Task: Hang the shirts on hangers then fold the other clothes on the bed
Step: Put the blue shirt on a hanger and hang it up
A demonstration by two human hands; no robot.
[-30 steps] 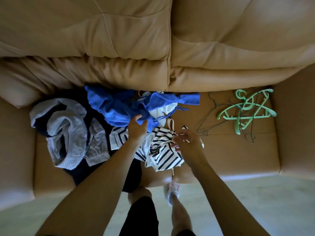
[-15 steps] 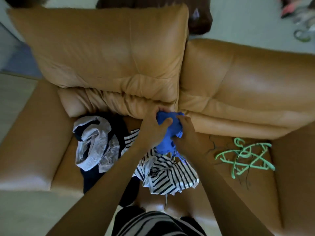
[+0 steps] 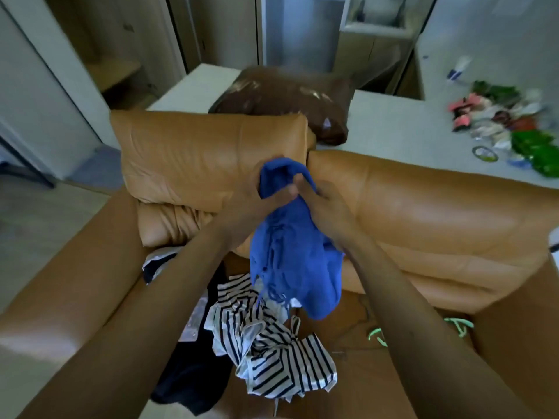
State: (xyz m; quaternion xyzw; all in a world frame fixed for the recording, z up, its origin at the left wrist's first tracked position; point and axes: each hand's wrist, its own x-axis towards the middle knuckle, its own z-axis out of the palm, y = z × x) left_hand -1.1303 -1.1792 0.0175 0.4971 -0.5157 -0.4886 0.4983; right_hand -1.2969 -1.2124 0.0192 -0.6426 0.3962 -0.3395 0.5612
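A blue garment (image 3: 295,261) hangs bunched in the air above the tan sofa seat (image 3: 357,376). My left hand (image 3: 251,204) grips its top edge from the left, and my right hand (image 3: 326,207) grips it from the right, the two hands close together. Below it on the seat lies a crumpled black-and-white striped garment (image 3: 278,355). A dark navy garment (image 3: 193,379) lies to its left, partly under my left forearm. Green hangers (image 3: 453,326) show only in part behind my right forearm.
Two tan back cushions (image 3: 205,155) stand behind the clothes, with the sofa arms at left and right. A brown cushion (image 3: 290,98) rests on a pale counter (image 3: 393,128) behind the sofa. Colourful small items (image 3: 511,122) clutter the counter's right end.
Both hands have lifted the blue garment up off the pile, so it now hangs free. The view has tilted upward, showing the room behind the sofa.
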